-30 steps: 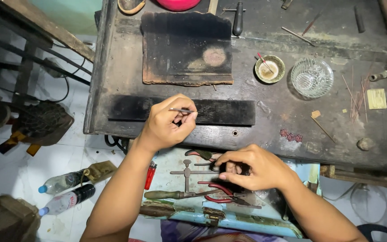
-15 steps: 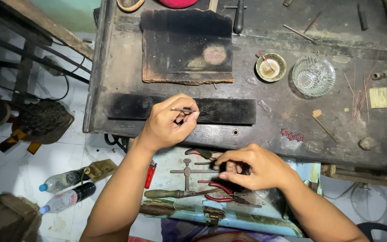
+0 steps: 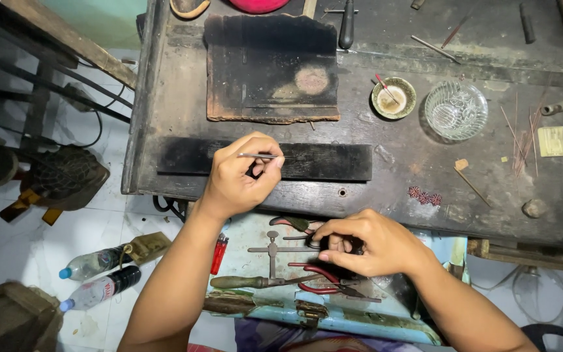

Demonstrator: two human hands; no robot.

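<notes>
Scarred, soot-dark wooden workbench [image 3: 184, 98], both hands busy at its near edge

Below the bench, a pale blue metal tool tray [image 3: 360, 322] holds red-handled pliers [image 3: 317, 279]. Left hand [image 3: 239, 176] pinches a thin metal rod [image 3: 259, 156] over the bench's black slab [image 3: 320, 161]. Right hand [image 3: 369, 242] is curled tight over the tray, fingertips on something small and dark I can't make out.

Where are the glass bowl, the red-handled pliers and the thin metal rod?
glass bowl [image 3: 455, 109]: head view, centre of the bowl.
red-handled pliers [image 3: 313, 279]: head view, on the red handles.
thin metal rod [image 3: 255, 156]: head view, middle of the shaft.
</notes>
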